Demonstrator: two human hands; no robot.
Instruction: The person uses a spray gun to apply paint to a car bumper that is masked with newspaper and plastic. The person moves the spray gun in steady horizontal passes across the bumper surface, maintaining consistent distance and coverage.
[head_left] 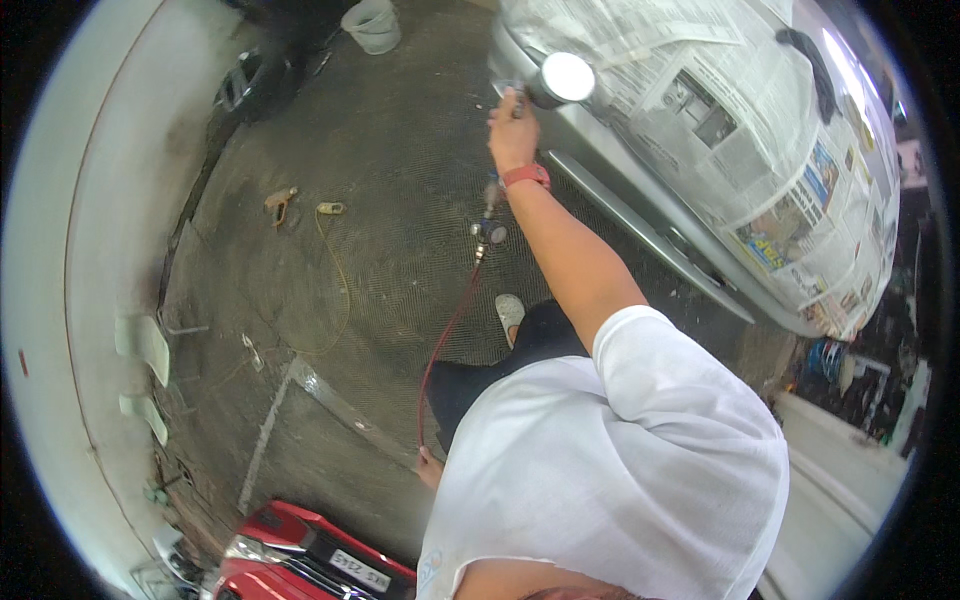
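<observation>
Spray gun (543,92) beside the papered car (690,150) looks top-heavy; I'd grip it where the right hand (513,135) clasps it. Left hand (429,467) holds flexible red hose (437,352).

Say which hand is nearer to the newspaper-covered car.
Right: the right hand is beside the newspaper-covered car, gripping a spray gun; the left hand is farther off, beside the shirt, holding a red hose.

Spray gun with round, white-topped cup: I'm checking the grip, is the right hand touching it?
Touching: the head view shows the right hand curled around the spray gun.
</observation>
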